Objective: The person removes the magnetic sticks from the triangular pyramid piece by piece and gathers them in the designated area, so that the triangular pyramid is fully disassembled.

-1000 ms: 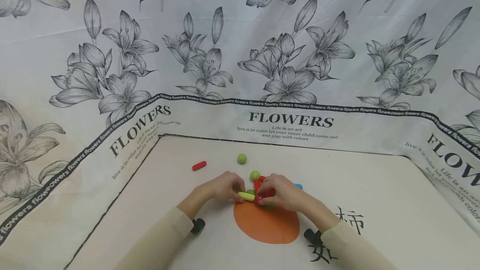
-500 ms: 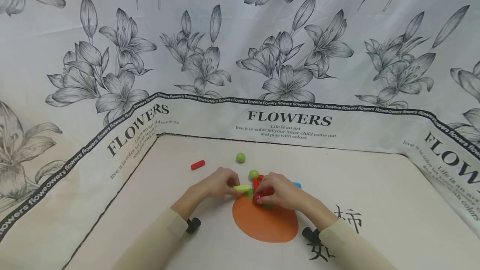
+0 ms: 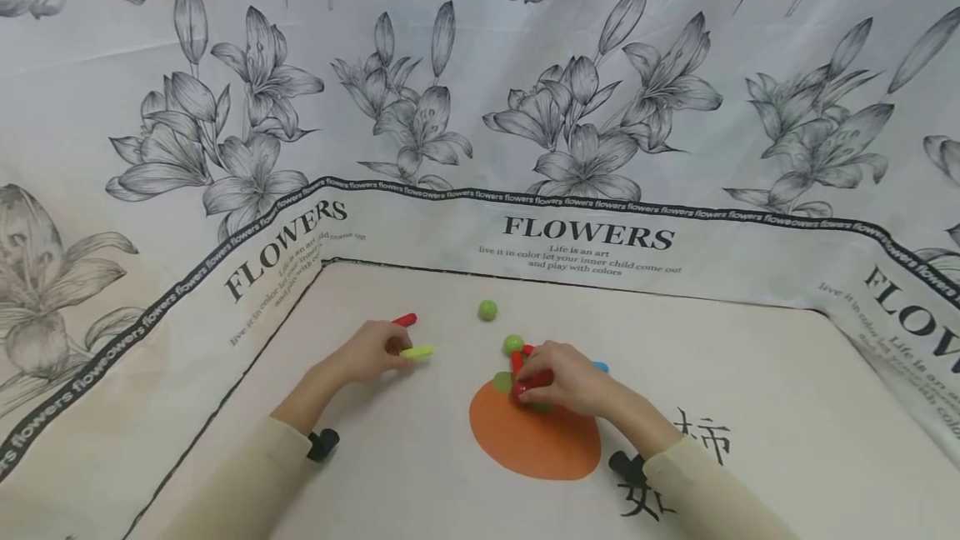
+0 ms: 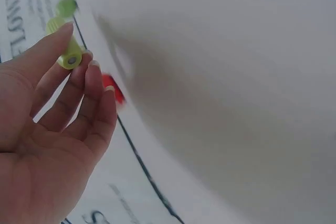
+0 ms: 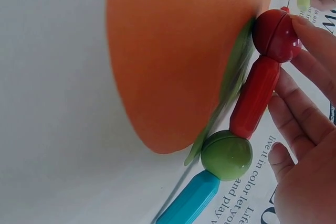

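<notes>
Between thumb and fingers, my left hand (image 3: pixel 369 353) pinches a yellow-green rod (image 4: pixel 71 59) with a round metallic spot in its end. It is close to a loose red rod (image 3: pixel 405 319) at the left of the table. My right hand (image 3: pixel 572 378) holds a dark red ball (image 5: pixel 275 35) over the top of a printed orange fruit. Joined in a line from that ball are a red rod (image 5: pixel 255 97), a green ball (image 5: pixel 227 155) and a blue rod (image 5: pixel 189 199). Another red rod (image 3: pixel 517 362) and a green ball (image 3: pixel 513 344) lie beyond the fingers, partly hidden.
A separate green ball (image 3: pixel 487 310) sits farther back on the pale tabletop (image 3: pixel 405 440). The orange fruit print (image 3: pixel 534 436) lies in front of the right hand. Flower-printed cloth (image 3: pixel 420 107) rises behind and at both sides.
My left hand has moved left and away from the joined pieces, carrying the yellow-green rod toward the loose red rod. My right hand stays nearly in place on the red ball.
</notes>
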Demonstrator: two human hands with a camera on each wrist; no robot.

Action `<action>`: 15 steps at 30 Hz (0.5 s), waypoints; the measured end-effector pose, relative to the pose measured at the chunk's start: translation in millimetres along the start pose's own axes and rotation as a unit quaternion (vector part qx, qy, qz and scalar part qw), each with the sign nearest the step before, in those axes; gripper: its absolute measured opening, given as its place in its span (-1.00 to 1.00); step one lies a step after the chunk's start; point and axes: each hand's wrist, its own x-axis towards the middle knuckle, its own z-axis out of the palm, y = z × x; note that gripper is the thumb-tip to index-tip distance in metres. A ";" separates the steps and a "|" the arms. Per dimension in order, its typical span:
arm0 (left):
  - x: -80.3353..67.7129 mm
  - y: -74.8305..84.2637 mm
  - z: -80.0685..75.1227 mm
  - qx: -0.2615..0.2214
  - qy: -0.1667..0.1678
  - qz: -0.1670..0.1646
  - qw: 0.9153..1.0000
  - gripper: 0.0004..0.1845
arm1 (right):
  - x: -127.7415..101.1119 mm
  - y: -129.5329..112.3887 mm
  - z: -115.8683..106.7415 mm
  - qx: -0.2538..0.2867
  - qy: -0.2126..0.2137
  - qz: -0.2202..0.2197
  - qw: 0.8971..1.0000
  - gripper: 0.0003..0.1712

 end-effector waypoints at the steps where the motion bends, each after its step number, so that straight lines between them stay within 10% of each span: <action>1: -0.6 -6.5 -3.8 0.003 0.005 -0.003 1.000 -0.87 | -0.4 0.3 -0.7 0.000 0.001 0.002 1.000 -0.81; 15: -2.6 -58.4 -30.9 0.020 0.009 -0.049 0.999 -0.82 | 0.3 2.2 0.4 0.001 -0.001 0.017 1.000 -0.79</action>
